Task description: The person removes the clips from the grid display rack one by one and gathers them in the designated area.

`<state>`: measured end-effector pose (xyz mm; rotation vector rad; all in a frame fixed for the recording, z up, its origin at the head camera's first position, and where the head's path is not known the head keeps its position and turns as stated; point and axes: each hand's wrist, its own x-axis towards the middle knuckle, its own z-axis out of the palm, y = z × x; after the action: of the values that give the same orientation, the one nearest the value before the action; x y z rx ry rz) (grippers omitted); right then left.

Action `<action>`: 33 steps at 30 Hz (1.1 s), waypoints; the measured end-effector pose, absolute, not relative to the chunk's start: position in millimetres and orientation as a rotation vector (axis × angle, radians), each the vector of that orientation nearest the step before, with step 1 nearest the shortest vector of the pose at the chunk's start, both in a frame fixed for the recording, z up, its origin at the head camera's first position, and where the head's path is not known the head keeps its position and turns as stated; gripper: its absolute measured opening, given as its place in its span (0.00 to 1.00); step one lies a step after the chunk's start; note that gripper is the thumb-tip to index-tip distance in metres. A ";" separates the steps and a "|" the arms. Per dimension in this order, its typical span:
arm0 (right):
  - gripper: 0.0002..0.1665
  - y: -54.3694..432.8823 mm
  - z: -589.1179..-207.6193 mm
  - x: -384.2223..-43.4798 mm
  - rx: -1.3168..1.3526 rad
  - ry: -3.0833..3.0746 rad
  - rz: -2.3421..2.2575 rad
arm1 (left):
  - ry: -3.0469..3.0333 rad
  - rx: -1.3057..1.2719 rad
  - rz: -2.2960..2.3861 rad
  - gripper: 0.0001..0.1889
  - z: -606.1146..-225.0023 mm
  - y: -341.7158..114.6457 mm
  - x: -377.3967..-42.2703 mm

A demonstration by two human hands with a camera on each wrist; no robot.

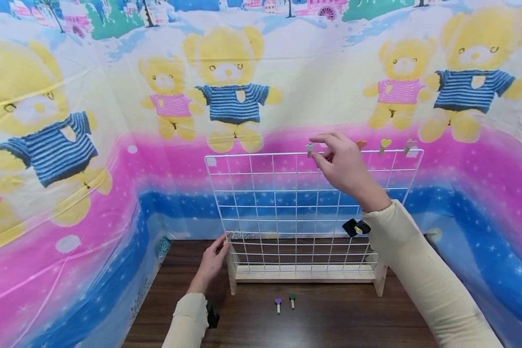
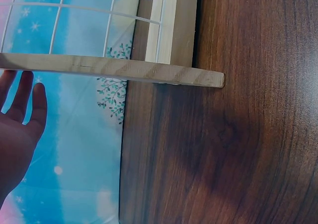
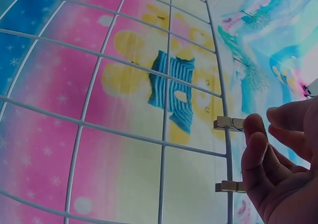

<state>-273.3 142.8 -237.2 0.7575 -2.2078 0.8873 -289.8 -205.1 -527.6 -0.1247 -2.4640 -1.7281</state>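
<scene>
The white-heart peg [image 1: 310, 148], upper centre of the head view, sits on the top wire of the white rack [image 1: 304, 277], long axis upright, heart end up. The right hand [image 1: 342, 162] bends finger and thumb close about it; whether they pinch, I cannot tell. At left of centre, the left hand [image 1: 211, 260] touches the wooden upright [image 2: 149, 71], fingers nearly straight. Lower centre, the purple-heart peg [image 1: 278, 305] and green-heart peg [image 1: 292, 300] lie on the surface [image 1: 335, 321], hearts toward the rack.

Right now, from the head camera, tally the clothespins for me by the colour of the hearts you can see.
White heart: 1
Orange heart: 1
Yellow heart: 1
Pale pinkish heart: 1
Purple heart: 1
Green heart: 1
Total: 6 visible hearts. The right hand may hide more.
</scene>
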 end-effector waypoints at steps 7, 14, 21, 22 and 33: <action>0.22 138.8 -236.2 -279.0 0.693 -2.379 0.934 | -2.468 -0.130 -1.729 0.22 -530.1 -205.8 -290.0; 0.19 136.3 -236.4 -284.2 0.631 -2.406 0.953 | -2.454 -0.154 -1.707 0.22 -532.8 -205.6 -290.1; 0.11 135.4 -235.9 -285.7 0.612 -2.364 0.956 | -2.464 -0.168 -1.679 0.22 -530.9 -204.8 -290.3; 0.11 135.3 -235.8 -285.4 0.611 -2.360 0.957 | -2.456 -0.152 -1.714 0.22 -530.3 -204.6 -290.1; 0.08 135.2 -236.6 -284.6 0.641 -2.253 0.977 | -2.464 -0.124 -1.768 0.24 -529.9 -205.0 -291.4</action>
<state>-284.6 135.2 -236.6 0.6414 -2.2530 0.9767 -291.4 -205.0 -529.9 -0.1241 -2.4635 -1.7679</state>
